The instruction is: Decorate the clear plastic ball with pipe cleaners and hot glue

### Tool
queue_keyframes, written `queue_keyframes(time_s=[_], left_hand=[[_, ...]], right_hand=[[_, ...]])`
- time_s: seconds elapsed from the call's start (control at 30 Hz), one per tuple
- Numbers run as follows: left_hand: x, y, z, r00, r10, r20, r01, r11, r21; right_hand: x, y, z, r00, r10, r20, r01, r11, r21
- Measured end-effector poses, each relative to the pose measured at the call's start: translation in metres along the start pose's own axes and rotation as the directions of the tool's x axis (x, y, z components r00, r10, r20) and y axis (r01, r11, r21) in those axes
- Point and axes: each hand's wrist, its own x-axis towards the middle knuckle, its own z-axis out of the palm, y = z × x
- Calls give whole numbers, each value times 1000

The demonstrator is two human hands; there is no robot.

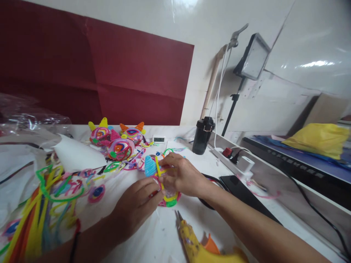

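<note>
Both hands are closed around a colourful pipe-cleaner figure (pixel 171 201) low over the white table. A blue ear-like piece (pixel 150 166) sticks up from its left side, and pink, yellow and green strands show below my fingers. My right hand (pixel 182 175) pinches a short yellow pipe cleaner (pixel 158 166) standing beside the blue piece. From the left, my left hand (pixel 138 199) grips the figure's near side with bent fingers. Much of the figure is hidden by my hands. Close in front lies a yellow glue gun (pixel 192 237) with an orange trigger, its nozzle pointing toward the figure.
Several finished round pipe-cleaner figures (pixel 120 148) stand at the back left. Loose pipe cleaners (pixel 35 215) and a white sheet (pixel 78 153) lie on the left. A black bottle (pixel 203 137), black phone (pixel 244 195), power strip (pixel 233 160) and small digital clock (pixel 158 139) sit farther right or back.
</note>
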Motion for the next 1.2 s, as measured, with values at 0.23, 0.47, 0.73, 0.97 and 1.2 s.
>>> queue_keyframes(time_s=[0.23, 0.47, 0.73, 0.97, 1.2], left_hand=[[11, 2, -7, 999, 34, -17, -35, 999, -19], [5, -2, -5, 998, 59, 18, -59, 998, -12], [-4, -4, -5, 990, 92, 106, -103, 989, 103], [2, -1, -8, 986, 136, 99, -150, 978, 147], [3, 0, -7, 986, 134, 98, -150, 974, 172]], right_hand=[[-1, -3, -2, 1000, 24, 2, -24, 1000, -8], [1, -5, -4, 1000, 26, 1, -26, 999, -45], [3, -5, -7, 999, 5, 36, -2, 996, -84], [5, -8, -12, 997, -9, 75, 14, 997, -70], [5, -9, -12, 995, -22, 94, 32, 993, -111]])
